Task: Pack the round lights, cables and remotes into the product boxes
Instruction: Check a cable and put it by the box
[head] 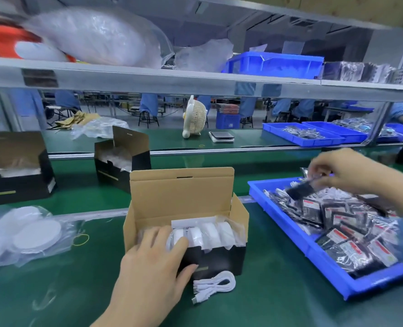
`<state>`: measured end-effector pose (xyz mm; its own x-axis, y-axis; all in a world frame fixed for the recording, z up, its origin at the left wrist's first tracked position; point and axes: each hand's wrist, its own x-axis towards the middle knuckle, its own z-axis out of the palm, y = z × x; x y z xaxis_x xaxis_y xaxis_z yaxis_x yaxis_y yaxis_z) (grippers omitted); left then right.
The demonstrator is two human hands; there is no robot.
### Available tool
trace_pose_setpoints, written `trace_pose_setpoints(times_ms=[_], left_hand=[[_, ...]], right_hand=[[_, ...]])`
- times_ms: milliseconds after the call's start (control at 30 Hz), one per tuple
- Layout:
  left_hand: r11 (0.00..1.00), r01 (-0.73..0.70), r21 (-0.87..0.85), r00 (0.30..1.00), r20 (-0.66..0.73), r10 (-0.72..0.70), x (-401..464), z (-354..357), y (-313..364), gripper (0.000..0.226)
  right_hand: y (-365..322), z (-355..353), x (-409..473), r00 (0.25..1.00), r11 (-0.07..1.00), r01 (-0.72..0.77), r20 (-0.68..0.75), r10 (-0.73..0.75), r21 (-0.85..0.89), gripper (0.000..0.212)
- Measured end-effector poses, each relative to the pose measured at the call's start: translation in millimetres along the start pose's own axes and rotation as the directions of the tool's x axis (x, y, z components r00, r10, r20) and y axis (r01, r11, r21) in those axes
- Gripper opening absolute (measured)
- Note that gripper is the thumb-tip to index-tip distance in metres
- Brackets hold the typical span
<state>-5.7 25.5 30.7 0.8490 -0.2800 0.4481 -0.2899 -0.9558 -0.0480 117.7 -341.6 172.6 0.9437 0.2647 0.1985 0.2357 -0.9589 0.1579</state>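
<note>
Head camera, looking down at a green packing bench. An open product box (186,232), black outside and brown card inside, sits at the centre with its lid flap standing up behind. Four bagged round lights (207,232) stand on edge in a row inside it. The left hand (153,260) holds the box's near left corner, fingers curled over the rim and touching the leftmost light, thumb pressed against the black front wall. A coiled white cable (216,285) lies loose on the bench just in front of the box, not yet packed.

To the right of the box, a blue tray (297,234) is heaped with bagged black remotes (351,230). Above the tray's far end, the right hand (337,171) pinches one bagged remote (300,190) between fingertips; it is motion-blurred.

To the left of the box lie more bagged lights (30,232) and a yellow rubber band (81,239). Behind it stand two more open boxes (122,159).

Risks, as a judgement: the slippery bag could slide from so light a pinch, or snag neighbouring bags and drag them out of the tray. The cable, outside the box, could be forgotten
</note>
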Motion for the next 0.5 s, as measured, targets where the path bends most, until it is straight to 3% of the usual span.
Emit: trace_pose_setpoints(times_ms=[33, 100, 133, 200, 267, 367, 500], left_hand=[[1.000, -0.006, -0.001, 1.000, 0.004, 0.006, 1, 1, 0, 0.038], [1.000, -0.007, 0.000, 1.000, 0.024, 0.007, 9, 0, 0, 0.040], [1.000, 0.014, 0.009, 0.997, 0.076, -0.015, 13, -3, -1, 0.048], [0.995, 0.083, 0.055, 0.984, 0.152, -0.091, 22, -9, -5, 0.068], [0.993, 0.094, 0.067, 0.978, 0.183, -0.105, 29, -6, -12, 0.076], [0.992, 0.077, 0.096, 0.976, 0.198, -0.095, 28, -2, -13, 0.081], [0.992, 0.061, 0.107, 0.985, 0.153, -0.077, 23, 3, -12, 0.077]], right_hand=[[-17, -16, -8, 0.989, 0.982, 0.052, -0.144, -0.026, 0.180, 0.022], [-69, -39, -21, 0.939, 0.801, 0.274, -0.328, -0.103, 0.533, 0.016], [-98, -45, -21, 0.912, 0.718, 0.378, -0.370, -0.179, 0.584, 0.017], [-152, -38, -10, 0.855, 0.726, 0.508, -0.374, -0.360, 0.463, 0.018], [-193, -15, 9, 0.859, 0.843, 0.504, -0.213, -0.466, 0.189, 0.016], [-215, 20, 29, 0.904, 0.903, 0.424, -0.018, -0.426, -0.073, 0.017], [-207, 28, 32, 0.904, 0.902, 0.406, -0.079, -0.420, -0.148, 0.014]])
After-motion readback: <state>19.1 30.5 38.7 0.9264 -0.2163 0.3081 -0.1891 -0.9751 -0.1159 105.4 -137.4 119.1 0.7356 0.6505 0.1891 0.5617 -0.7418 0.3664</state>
